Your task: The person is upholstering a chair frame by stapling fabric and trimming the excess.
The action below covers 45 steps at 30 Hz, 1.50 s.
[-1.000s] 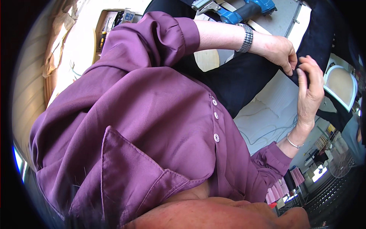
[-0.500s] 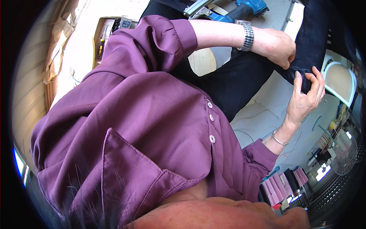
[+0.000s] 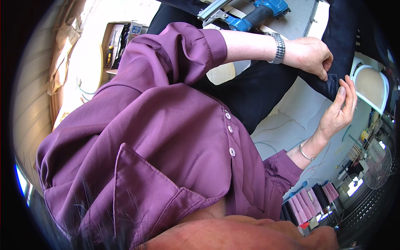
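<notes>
A dark navy cloth (image 3: 266, 89) lies across my lap below my purple shirt. My left hand (image 3: 310, 56), a metal watch on its wrist, is closed in a fist over the cloth's far edge. My right hand (image 3: 339, 110), a thin bracelet at its wrist, is held upright just below it. Its fingers are straight and together, with the thumb and fingertips against the cloth's corner. I cannot see cloth pinched between them.
A blue power stapler (image 3: 254, 14) lies on the grey surface beyond my left arm. A white-framed seat panel (image 3: 371, 85) is at the right. White padding (image 3: 300, 108) lies under the cloth. A box of tools (image 3: 118, 41) stands upper left, pink stacks (image 3: 308, 204) lower right.
My right hand has let go its pinch on the cloth edge, dropped slightly and straightened its fingers. My left fist stays on the cloth.
</notes>
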### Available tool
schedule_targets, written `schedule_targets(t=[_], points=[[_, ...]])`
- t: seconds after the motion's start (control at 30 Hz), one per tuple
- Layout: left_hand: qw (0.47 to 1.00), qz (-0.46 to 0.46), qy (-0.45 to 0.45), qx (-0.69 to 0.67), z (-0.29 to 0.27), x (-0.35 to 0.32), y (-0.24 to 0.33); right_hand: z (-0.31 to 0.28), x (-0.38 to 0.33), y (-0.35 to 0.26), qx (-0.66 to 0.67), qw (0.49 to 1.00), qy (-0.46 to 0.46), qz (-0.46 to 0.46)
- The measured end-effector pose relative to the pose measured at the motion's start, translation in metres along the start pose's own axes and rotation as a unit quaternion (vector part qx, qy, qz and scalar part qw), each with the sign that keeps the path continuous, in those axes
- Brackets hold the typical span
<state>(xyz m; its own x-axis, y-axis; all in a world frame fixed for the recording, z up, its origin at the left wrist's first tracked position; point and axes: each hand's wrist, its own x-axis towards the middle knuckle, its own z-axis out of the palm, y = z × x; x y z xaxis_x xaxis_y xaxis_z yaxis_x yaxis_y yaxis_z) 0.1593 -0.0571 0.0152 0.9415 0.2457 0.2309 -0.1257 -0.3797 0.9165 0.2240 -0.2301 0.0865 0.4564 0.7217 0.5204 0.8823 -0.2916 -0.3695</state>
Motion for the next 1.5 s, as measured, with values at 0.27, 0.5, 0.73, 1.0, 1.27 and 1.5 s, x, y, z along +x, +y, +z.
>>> schedule_targets(t=[0.27,0.5,0.73,1.0,1.27,1.5], points=[[0.998,-0.016,-0.054,-0.003,-0.003,0.006,-0.001,0.004,-0.009,-0.01,-0.141,0.983,0.003,-0.114],[0.981,-0.038,-0.04,-0.185,-0.003,0.016,-0.009,0.007,-0.001,-0.013,-0.179,0.978,-0.019,-0.105],[0.975,-0.071,-0.038,-0.206,-0.002,0.015,-0.005,0.007,0.008,-0.019,-0.223,0.971,-0.032,-0.077],[0.973,-0.064,-0.057,-0.215,0.001,0.015,-0.008,0.004,0.01,-0.009,-0.097,0.994,-0.055,0.006],[0.996,0.067,-0.02,0.052,0.007,-0.016,-0.008,0.002,0.007,0.007,-0.063,0.995,-0.079,0.019],[1.0,0.011,-0.02,0.013,0.019,-0.009,-0.025,-0.003,0.022,0.013,-0.102,0.983,-0.146,0.05]])
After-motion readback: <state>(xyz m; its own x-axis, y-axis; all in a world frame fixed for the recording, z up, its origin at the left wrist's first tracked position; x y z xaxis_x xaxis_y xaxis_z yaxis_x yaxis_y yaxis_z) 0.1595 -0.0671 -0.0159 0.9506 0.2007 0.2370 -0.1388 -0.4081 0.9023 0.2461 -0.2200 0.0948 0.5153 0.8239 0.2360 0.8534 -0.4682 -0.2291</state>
